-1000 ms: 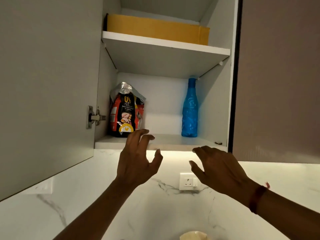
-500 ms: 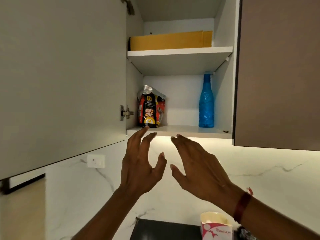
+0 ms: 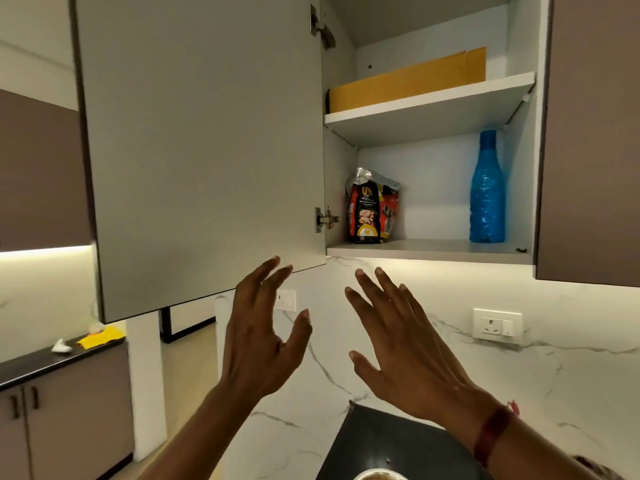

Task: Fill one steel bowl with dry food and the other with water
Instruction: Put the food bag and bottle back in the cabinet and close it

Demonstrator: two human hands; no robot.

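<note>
A black and red bag of dry food (image 3: pixel 372 207) stands upright at the left of the lower shelf in an open wall cabinet. A blue plastic bottle (image 3: pixel 486 190) stands at the right of the same shelf. My left hand (image 3: pixel 263 336) and my right hand (image 3: pixel 403 348) are raised side by side below the shelf, fingers spread, holding nothing and touching nothing. The rim of a round container (image 3: pixel 379 474) peeks in at the bottom edge. No steel bowl can be made out.
The cabinet door (image 3: pixel 201 147) hangs open to the left of the shelves. A yellow-brown box (image 3: pixel 408 83) lies on the upper shelf. Wall sockets (image 3: pixel 497 325) sit on the marble backsplash. A dark countertop (image 3: pixel 391 441) lies below, and another counter (image 3: pixel 52 362) with yellow cloth is at far left.
The view has pulled back and shifted, so the cabinet now sits up and to the right. Both hands have dropped below the shelf and drawn closer together.
</note>
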